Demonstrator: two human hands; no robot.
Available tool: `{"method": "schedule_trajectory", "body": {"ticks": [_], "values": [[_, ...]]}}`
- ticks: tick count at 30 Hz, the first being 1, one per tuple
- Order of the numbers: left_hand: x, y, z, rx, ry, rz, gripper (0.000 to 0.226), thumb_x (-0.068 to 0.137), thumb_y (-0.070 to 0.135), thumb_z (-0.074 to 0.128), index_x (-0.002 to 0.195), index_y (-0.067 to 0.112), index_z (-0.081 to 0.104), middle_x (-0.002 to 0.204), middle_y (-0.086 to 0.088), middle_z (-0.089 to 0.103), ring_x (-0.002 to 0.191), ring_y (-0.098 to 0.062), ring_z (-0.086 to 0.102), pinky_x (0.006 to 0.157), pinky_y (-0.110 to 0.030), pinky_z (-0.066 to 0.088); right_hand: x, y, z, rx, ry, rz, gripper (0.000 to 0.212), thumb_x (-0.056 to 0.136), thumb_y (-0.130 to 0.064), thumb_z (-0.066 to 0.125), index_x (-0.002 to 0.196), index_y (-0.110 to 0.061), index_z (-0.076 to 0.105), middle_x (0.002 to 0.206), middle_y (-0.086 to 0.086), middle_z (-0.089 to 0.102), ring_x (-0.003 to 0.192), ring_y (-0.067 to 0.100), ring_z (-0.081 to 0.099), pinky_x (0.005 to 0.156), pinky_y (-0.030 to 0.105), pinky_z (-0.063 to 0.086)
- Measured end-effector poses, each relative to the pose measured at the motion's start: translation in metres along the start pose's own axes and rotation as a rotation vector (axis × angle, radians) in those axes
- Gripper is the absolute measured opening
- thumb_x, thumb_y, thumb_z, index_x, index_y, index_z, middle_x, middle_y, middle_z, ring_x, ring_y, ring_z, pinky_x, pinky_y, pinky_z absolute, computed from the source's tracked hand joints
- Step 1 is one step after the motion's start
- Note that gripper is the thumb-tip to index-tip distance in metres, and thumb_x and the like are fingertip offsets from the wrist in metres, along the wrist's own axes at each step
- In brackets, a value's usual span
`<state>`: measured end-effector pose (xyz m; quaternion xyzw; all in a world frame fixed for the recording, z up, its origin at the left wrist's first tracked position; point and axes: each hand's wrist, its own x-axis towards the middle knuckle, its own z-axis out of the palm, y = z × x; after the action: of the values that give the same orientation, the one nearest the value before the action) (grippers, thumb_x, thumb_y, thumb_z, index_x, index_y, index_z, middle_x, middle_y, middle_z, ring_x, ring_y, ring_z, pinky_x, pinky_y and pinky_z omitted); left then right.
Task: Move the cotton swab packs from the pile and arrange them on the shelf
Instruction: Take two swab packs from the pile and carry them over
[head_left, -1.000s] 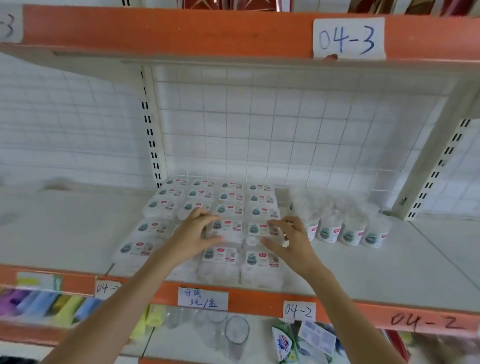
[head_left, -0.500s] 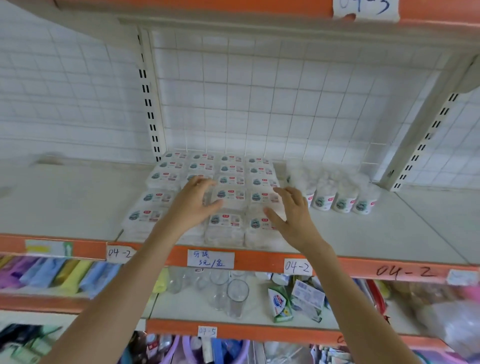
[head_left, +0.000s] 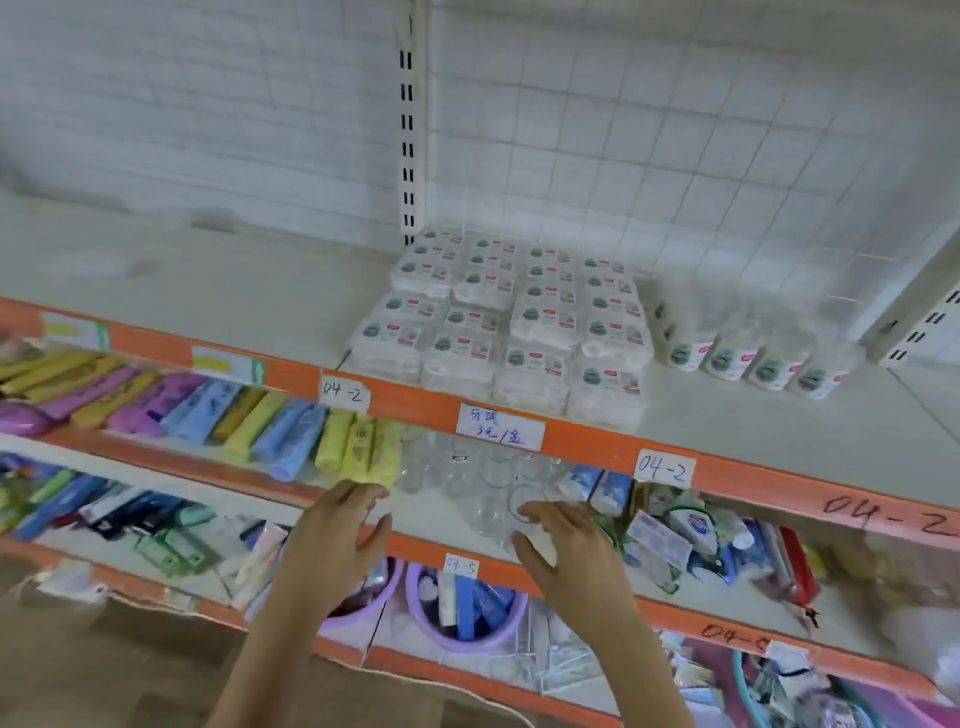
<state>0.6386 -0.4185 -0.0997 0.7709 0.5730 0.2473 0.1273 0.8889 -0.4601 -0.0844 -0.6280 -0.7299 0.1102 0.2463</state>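
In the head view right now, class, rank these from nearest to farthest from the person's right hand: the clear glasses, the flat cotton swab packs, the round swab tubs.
From the right hand:
1. clear glasses, just beyond its fingertips, same shelf level.
2. flat cotton swab packs, one shelf up, ahead.
3. round swab tubs, same upper shelf, off to the right.

Both hands (head_left: 332, 540) off the packs (head_left: 498, 322)
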Motion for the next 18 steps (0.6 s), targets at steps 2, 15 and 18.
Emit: {"method": "schedule_trajectory", "body": {"ticks": [2,15,18], "values": [[-0.019,-0.01,-0.007,0.023,0.017,-0.095,0.041,0.08,0.042,0.041,0.101,0.016,0.065,0.093,-0.001,0.063,0.08,-0.021,0.063,0.062,-0.03,0.049,0.005,-0.011,0.009,0.003,-0.045,-0.036,0.042,0.082,-0.047,0.039,0.102,-0.02,0.064,0.094,-0.003,0.067,0.085,0.02,0.064,0.068,0.034,0.053],[-0.156,-0.028,-0.07,0.129,0.207,-0.621,0.028,0.088,0.03,0.053,0.115,0.02,0.059,0.116,0.004,0.057,0.101,-0.018,0.057,0.08,-0.028,0.045,0.004,-0.103,0.07,0.251,-0.34,-0.449,0.03,0.086,-0.039,0.05,0.113,-0.028,0.058,0.098,-0.015,0.056,0.093,0.009,0.054,0.073,0.015,0.039],[-0.181,-0.04,-0.081,0.14,0.243,-0.645,0.043,0.08,0.045,0.044,0.111,0.02,0.062,0.103,0.003,0.06,0.091,-0.019,0.061,0.071,-0.029,0.047,-0.002,-0.128,0.088,0.282,-0.402,-0.469,0.033,0.084,-0.045,0.049,0.11,-0.026,0.06,0.102,-0.011,0.058,0.096,0.01,0.053,0.074,0.016,0.038]]}}
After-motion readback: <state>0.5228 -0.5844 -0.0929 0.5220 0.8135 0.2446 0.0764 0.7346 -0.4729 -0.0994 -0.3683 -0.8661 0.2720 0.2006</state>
